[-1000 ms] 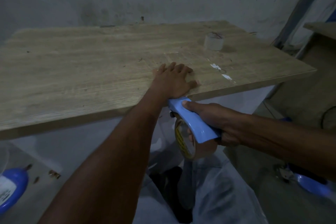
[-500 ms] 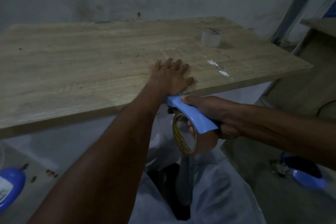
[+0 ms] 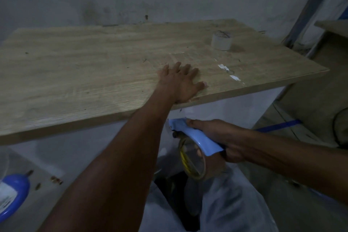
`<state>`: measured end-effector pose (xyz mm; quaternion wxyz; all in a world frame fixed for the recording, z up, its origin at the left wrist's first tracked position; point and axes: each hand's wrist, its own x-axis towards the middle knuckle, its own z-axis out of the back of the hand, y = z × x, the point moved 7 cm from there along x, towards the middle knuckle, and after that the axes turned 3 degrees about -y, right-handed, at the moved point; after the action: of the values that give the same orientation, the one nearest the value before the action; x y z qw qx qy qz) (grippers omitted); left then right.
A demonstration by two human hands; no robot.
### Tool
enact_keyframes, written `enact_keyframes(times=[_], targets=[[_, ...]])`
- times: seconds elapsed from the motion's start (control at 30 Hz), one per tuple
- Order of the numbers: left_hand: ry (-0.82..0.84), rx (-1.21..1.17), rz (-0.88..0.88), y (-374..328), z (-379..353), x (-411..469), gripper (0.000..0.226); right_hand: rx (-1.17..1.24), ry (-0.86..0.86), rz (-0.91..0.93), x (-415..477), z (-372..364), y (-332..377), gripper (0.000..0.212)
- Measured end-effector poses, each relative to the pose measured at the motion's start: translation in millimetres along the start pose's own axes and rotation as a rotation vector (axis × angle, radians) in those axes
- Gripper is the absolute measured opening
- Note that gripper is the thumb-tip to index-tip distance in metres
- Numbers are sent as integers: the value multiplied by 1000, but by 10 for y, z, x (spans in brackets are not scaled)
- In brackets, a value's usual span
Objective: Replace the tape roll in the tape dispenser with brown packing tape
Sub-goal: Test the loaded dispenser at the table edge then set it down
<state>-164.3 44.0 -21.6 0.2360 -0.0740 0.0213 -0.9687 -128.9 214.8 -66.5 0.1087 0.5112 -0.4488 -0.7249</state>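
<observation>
My left hand (image 3: 180,83) lies flat, fingers spread, on the wooden table (image 3: 84,73) near its front edge. Below and in front of that edge my right hand (image 3: 220,137) grips a light blue tape dispenser (image 3: 197,137). A brown tape roll (image 3: 195,164) with a yellow-printed core sits in the dispenser, under the blue handle. The dispenser hangs clear of the table, over my lap. A pale, nearly used-up tape roll (image 3: 221,40) stands alone on the table at the back right.
Small white scraps (image 3: 228,72) stick to the tabletop right of my left hand. A blue oval object (image 3: 13,194) lies on the floor at the lower left. A second wooden surface (image 3: 333,26) stands at the far right, and a wall behind.
My right hand has pulled the dispenser down and away from the table edge, where it was right under my left hand. My left hand stays flat on the table.
</observation>
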Motion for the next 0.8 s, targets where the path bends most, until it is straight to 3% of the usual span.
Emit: enact_keyframes(times=[0.4, 0.5, 0.63, 0.8], targets=[[-27, -40, 38, 24, 9, -4, 76, 31, 59, -78, -64, 14, 84, 42], [-21, -33, 18, 28, 5, 21, 76, 21, 73, -101, -137, 86, 164, 35], [31, -41, 5, 49, 12, 45, 77, 57, 67, -72, -262, 208, 318, 31], [-16, -57, 1, 100, 50, 100, 80, 47, 32, -34, -492, 379, 576, 32]])
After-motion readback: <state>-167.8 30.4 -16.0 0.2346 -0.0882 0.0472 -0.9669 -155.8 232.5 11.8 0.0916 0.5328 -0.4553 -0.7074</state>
